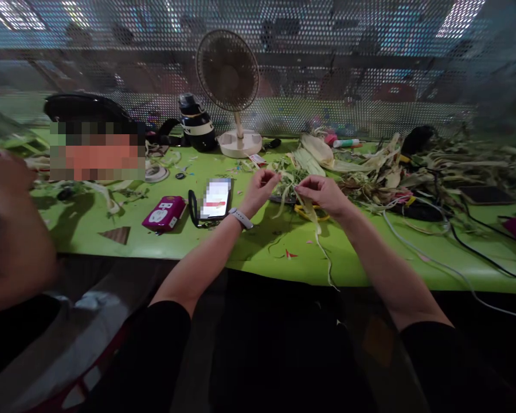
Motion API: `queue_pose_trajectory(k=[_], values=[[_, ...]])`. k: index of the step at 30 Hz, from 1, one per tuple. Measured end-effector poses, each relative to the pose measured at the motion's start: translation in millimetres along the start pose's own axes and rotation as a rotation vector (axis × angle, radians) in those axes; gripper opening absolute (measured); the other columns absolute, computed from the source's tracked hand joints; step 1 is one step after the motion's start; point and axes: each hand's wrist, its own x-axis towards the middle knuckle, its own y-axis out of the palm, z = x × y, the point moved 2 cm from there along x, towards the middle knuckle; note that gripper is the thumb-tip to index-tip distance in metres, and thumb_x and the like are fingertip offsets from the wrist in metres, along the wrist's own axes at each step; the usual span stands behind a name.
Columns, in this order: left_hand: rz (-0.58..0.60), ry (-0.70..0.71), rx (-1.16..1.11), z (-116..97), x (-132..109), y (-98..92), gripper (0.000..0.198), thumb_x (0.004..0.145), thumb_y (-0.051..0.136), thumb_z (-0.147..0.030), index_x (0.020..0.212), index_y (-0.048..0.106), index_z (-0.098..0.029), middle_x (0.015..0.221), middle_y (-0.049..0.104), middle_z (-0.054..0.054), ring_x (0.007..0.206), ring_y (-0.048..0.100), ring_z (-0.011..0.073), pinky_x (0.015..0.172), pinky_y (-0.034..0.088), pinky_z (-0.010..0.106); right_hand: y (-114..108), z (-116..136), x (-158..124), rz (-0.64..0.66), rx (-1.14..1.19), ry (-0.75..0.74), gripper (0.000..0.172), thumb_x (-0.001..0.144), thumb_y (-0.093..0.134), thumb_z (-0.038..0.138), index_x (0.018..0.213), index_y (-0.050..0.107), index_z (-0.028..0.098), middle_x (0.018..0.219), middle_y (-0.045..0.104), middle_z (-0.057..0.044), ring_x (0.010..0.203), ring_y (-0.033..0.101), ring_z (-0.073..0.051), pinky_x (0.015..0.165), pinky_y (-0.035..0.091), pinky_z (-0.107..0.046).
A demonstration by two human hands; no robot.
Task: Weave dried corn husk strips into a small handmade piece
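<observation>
My left hand (260, 188), with a pale band on its wrist, is closed in a pinch above the green table. My right hand (321, 192) faces it, thumb and fingers pressed together on a pale corn husk strip (317, 226). The strip's thin tail hangs down past the table's front edge. Between the hands more husk pieces (286, 187) reach my left fingertips, though their ends are hard to make out. Under my right hand lie scissors with yellow handles (312, 214), partly covered by the husk.
A fan (227, 71) and dark bottle (196, 123) stand at the back. Left of my hands are a lit phone (216, 199) and purple box (164, 214). Dried husks (370, 166) and cables (417, 249) lie right. Another person's arm (15, 229) rests at far left.
</observation>
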Motion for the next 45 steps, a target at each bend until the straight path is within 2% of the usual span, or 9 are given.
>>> queue_pose_trajectory(k=[2, 5, 8, 15, 23, 27, 33, 37, 45], values=[[-0.017, 0.034, 0.050, -1, 0, 1.0, 0.028, 0.085, 0.065, -0.038, 0.068, 0.055, -0.017, 0.067, 0.054, -0.002, 0.066, 0.048, 0.0099, 0.068, 0.038, 0.025, -1, -2, 3, -0.048, -0.003, -0.044, 0.044, 0.058, 0.080, 0.055, 0.073, 0.062, 0.018, 0.068, 0.061, 0.001, 0.063, 0.050, -0.011, 0.064, 0.043, -0.029], [0.165, -0.004, 0.013, -3, -6, 9.6, 0.036, 0.087, 0.060, -0.046, 0.066, 0.056, -0.016, 0.066, 0.055, -0.001, 0.066, 0.049, 0.0105, 0.066, 0.039, 0.025, 0, -4, 4, -0.075, 0.012, -0.085, 0.042, 0.058, 0.080, 0.053, 0.073, 0.062, 0.018, 0.068, 0.061, 0.001, 0.064, 0.051, -0.011, 0.067, 0.045, -0.030], [0.240, -0.058, -0.086, -6, -14, 16.3, 0.038, 0.085, 0.062, -0.051, 0.070, 0.055, -0.017, 0.069, 0.057, -0.001, 0.068, 0.052, 0.0106, 0.070, 0.043, 0.025, 2, -4, 3, -0.048, 0.012, -0.087, 0.039, 0.060, 0.079, 0.050, 0.073, 0.063, 0.017, 0.069, 0.062, 0.001, 0.064, 0.052, -0.011, 0.068, 0.045, -0.030], [0.239, -0.099, -0.091, -11, -17, 15.3, 0.044, 0.080, 0.066, -0.055, 0.066, 0.046, -0.018, 0.057, 0.038, -0.006, 0.052, 0.030, 0.0064, 0.051, 0.026, 0.023, 6, -1, 0, 0.051, -0.011, -0.015, 0.036, 0.061, 0.077, 0.046, 0.074, 0.060, 0.017, 0.066, 0.059, 0.002, 0.060, 0.048, -0.010, 0.061, 0.040, -0.027], [0.331, -0.010, -0.018, -8, -12, 12.8, 0.050, 0.075, 0.066, -0.064, 0.067, 0.052, -0.017, 0.054, 0.040, -0.006, 0.051, 0.032, 0.0061, 0.051, 0.024, 0.024, 3, -9, 5, -0.023, -0.032, -0.072, 0.035, 0.066, 0.073, 0.049, 0.080, 0.057, 0.020, 0.064, 0.059, 0.002, 0.060, 0.052, -0.013, 0.060, 0.043, -0.029], [0.323, -0.001, 0.019, -5, -11, 14.2, 0.049, 0.079, 0.060, -0.064, 0.067, 0.054, -0.017, 0.052, 0.042, -0.005, 0.048, 0.032, 0.0065, 0.049, 0.024, 0.024, 2, -10, 4, -0.117, -0.138, -0.171, 0.027, 0.074, 0.066, 0.042, 0.087, 0.054, 0.021, 0.072, 0.061, -0.001, 0.067, 0.058, -0.017, 0.065, 0.047, -0.033], [0.245, 0.066, 0.080, -4, -11, 13.8, 0.047, 0.084, 0.056, -0.061, 0.064, 0.050, -0.018, 0.052, 0.041, -0.004, 0.049, 0.033, 0.0078, 0.049, 0.024, 0.025, 7, 1, -7, -0.144, -0.586, -0.544, 0.010, 0.080, 0.057, 0.031, 0.081, 0.061, 0.021, 0.102, 0.065, -0.009, 0.106, 0.057, -0.026, 0.096, 0.042, -0.045], [0.203, 0.151, 0.098, -3, -12, 13.1, 0.045, 0.084, 0.058, -0.058, 0.064, 0.049, -0.019, 0.055, 0.037, -0.005, 0.053, 0.031, 0.0087, 0.053, 0.026, 0.026, 12, -3, -6, -0.138, -0.690, -0.585, 0.018, 0.087, 0.056, 0.036, 0.077, 0.060, 0.021, 0.097, 0.067, -0.010, 0.099, 0.058, -0.025, 0.090, 0.044, -0.043], [0.100, 0.225, 0.134, -4, -19, 17.9, 0.045, 0.083, 0.058, -0.059, 0.065, 0.050, -0.019, 0.058, 0.041, -0.004, 0.056, 0.034, 0.0097, 0.056, 0.028, 0.026, 18, -8, -4, 0.029, -0.565, -0.611, 0.021, 0.089, 0.053, 0.033, 0.074, 0.060, 0.021, 0.110, 0.064, -0.012, 0.107, 0.058, -0.024, 0.095, 0.045, -0.043]])
